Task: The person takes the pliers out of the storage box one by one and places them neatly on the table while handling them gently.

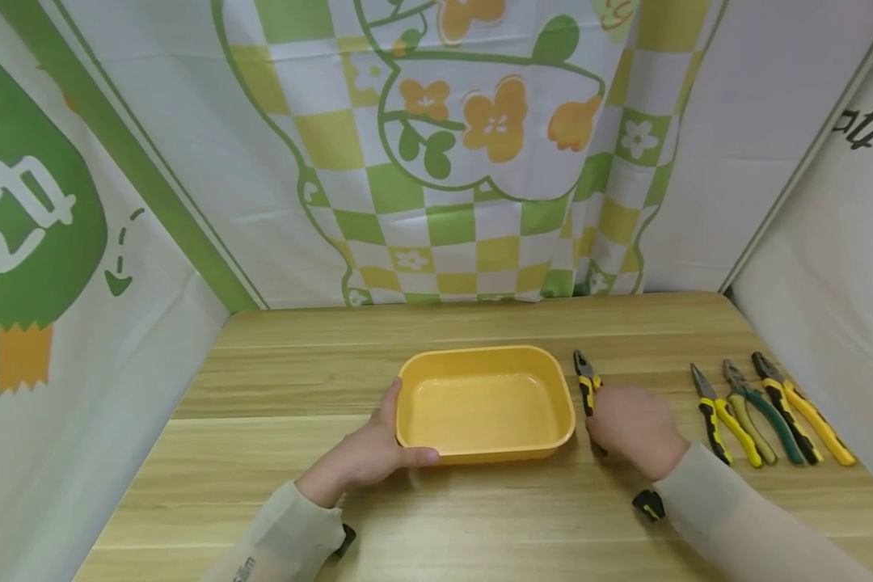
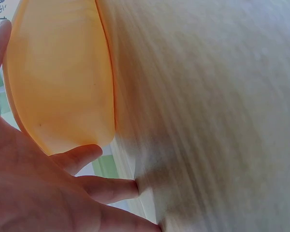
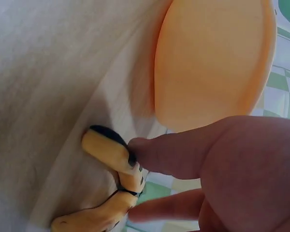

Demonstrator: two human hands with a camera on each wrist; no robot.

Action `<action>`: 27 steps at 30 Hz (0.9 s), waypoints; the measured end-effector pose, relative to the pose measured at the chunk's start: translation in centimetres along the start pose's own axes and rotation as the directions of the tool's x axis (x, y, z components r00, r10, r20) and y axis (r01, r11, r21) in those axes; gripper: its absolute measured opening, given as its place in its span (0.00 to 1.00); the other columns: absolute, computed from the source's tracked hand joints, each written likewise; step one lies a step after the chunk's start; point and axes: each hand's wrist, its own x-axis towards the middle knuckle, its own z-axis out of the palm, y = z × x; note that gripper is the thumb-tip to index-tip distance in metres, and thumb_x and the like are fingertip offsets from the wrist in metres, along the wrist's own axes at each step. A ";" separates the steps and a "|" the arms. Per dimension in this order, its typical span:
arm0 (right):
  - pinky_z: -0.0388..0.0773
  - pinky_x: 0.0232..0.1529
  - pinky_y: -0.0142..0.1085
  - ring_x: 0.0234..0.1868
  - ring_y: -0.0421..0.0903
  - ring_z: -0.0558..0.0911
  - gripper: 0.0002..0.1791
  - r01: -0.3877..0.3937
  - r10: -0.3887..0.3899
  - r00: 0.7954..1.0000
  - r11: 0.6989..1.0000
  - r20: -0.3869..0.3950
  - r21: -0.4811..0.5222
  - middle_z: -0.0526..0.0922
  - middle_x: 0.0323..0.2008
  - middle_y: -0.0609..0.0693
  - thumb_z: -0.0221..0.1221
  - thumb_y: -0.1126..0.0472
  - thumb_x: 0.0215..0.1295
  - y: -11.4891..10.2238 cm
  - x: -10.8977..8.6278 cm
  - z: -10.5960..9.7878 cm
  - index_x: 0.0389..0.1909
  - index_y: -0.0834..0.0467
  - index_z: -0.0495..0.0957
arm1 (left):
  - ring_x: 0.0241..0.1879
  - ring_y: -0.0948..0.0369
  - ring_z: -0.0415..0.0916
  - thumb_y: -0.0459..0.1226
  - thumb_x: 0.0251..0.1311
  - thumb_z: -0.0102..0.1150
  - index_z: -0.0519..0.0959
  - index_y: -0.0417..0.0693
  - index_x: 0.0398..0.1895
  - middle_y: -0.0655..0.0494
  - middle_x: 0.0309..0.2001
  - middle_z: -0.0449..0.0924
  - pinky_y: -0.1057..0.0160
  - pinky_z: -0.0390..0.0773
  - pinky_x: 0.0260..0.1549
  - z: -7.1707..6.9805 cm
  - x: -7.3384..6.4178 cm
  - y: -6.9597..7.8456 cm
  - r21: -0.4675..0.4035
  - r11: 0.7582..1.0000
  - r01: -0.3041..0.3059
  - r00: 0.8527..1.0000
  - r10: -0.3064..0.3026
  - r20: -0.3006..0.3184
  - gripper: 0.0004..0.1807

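A yellow plastic bin [image 1: 483, 408] sits on the wooden table. At its left end is my left hand [image 1: 371, 453], thumb along the front wall and fingers at the end. The left wrist view shows those fingers [image 2: 108, 188] straight and spread, some reaching down to the tabletop. Just right of the bin lies a pair of pliers [image 1: 584, 372] with grey jaws pointing away and yellow-and-black handles. My right hand [image 1: 636, 424] pinches these handles [image 3: 106, 150], thumb on one and a finger against the other. The palm hides part of the handles in the head view.
Farther right lie long-nose pliers [image 1: 704, 384] with yellow-and-black handles, green-handled pliers [image 1: 776, 422] and larger pliers [image 1: 818, 422] with yellow-and-black handles. A patterned curtain [image 1: 480, 250] hangs behind the table, and white printed fabric [image 1: 829, 299] closes off the right side.
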 end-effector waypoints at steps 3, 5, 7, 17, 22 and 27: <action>0.73 0.17 0.46 0.24 0.49 0.75 0.14 0.044 -0.046 0.999 0.998 -0.030 -0.045 0.80 0.28 0.57 0.57 0.55 0.69 0.2 0.3 0.3 0.40 0.62 0.82 | 0.70 0.44 0.55 0.56 0.48 0.77 0.30 0.47 0.80 0.36 0.77 0.43 0.40 0.56 0.65 0.0 0.0 0.1 -0.006 1.000 -0.003 1.000 0.003 0.002 0.72; 0.74 0.18 0.47 0.25 0.49 0.76 0.19 0.080 -0.083 0.995 0.995 -0.048 -0.068 0.81 0.32 0.59 0.57 0.55 0.70 0.4 0.5 0.5 0.53 0.64 0.80 | 0.70 0.44 0.56 0.56 0.48 0.77 0.30 0.47 0.80 0.37 0.77 0.43 0.40 0.56 0.65 0.1 0.0 0.1 -0.006 1.000 -0.002 1.000 0.002 0.004 0.72; 0.74 0.18 0.46 0.25 0.49 0.75 0.20 0.101 -0.105 0.993 0.992 -0.045 -0.077 0.81 0.33 0.59 0.57 0.56 0.70 0.6 0.6 0.6 0.56 0.64 0.79 | 0.70 0.44 0.56 0.56 0.48 0.76 0.31 0.47 0.80 0.37 0.77 0.43 0.40 0.57 0.65 0.1 0.0 0.1 0.000 1.000 -0.001 1.000 0.001 0.002 0.72; 0.68 0.15 0.40 0.20 0.49 0.70 0.10 0.054 -0.052 0.998 0.996 0.035 -0.072 0.72 0.19 0.52 0.62 0.72 0.45 1.3 -0.9 -0.2 0.18 0.56 0.71 | 0.70 0.46 0.55 0.57 0.47 0.77 0.30 0.47 0.80 0.38 0.77 0.43 0.42 0.56 0.65 0.0 0.2 0.1 -0.005 1.000 0.003 1.000 -0.003 -0.001 0.73; 0.65 0.16 0.39 0.20 0.48 0.69 0.09 -0.036 0.043 0.995 0.996 0.089 -0.081 0.72 0.20 0.54 0.61 0.71 0.46 2.4 -1.1 -0.1 0.18 0.57 0.71 | 0.69 0.45 0.56 0.57 0.46 0.77 0.30 0.48 0.80 0.38 0.77 0.43 0.42 0.56 0.65 0.1 0.1 0.1 -0.018 1.000 0.005 1.000 -0.005 0.006 0.73; 0.66 0.15 0.41 0.21 0.50 0.70 0.08 -0.092 0.098 0.989 0.994 0.110 -0.059 0.73 0.21 0.55 0.59 0.70 0.52 3.5 -1.5 -0.4 0.19 0.58 0.72 | 0.69 0.46 0.56 0.57 0.46 0.77 0.30 0.47 0.80 0.38 0.77 0.43 0.42 0.56 0.65 0.0 0.0 0.1 -0.019 1.000 0.003 1.000 -0.003 0.004 0.73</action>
